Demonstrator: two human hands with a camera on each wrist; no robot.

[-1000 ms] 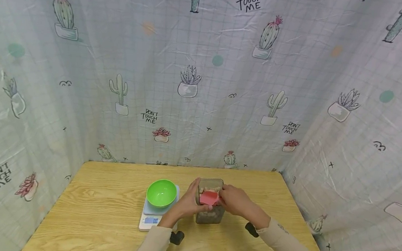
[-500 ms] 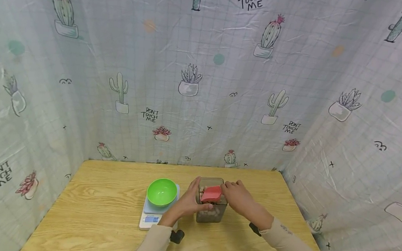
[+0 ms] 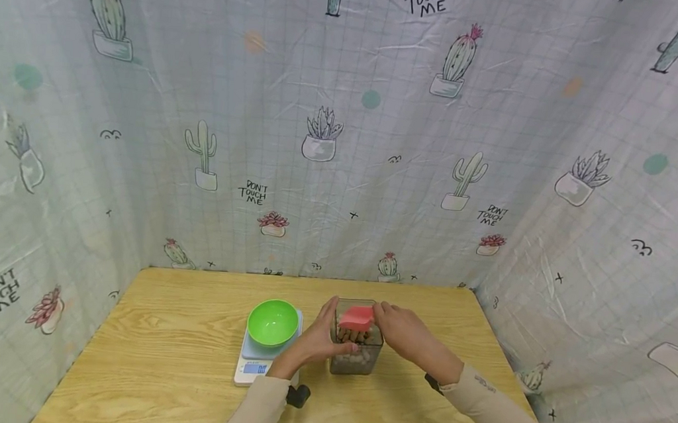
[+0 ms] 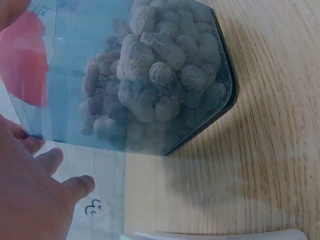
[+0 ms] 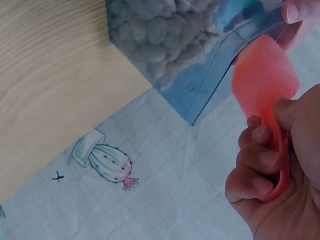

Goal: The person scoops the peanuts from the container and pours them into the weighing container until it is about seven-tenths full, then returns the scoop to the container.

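Note:
A transparent, grey-tinted square container [image 3: 370,368] of unshelled peanuts [image 4: 162,75] stands on the table. My left hand [image 3: 318,340] grips it from the left, with the thumb across its near side. A red plastic scoop [image 3: 357,318] is over the container's open top, tilted, with its handle in the curled fingers of my right hand [image 3: 404,333]. In the right wrist view the scoop's bowl [image 5: 265,75] is just beyond the container's rim, its back towards the camera; whatever it carries cannot be seen. Brown pieces show under the scoop inside the container.
A green bowl [image 3: 273,326] rests on a white kitchen scale [image 3: 247,378] to the left of the container, close to my left forearm. The scale's display is lit. A cactus-print curtain [image 3: 342,172] encloses the wooden table [image 3: 173,344] at the back and sides.
My right hand has lifted the scoop from down among the peanuts to the container's top, moving slightly away and tilting it. The left hand has kept its hold on the container.

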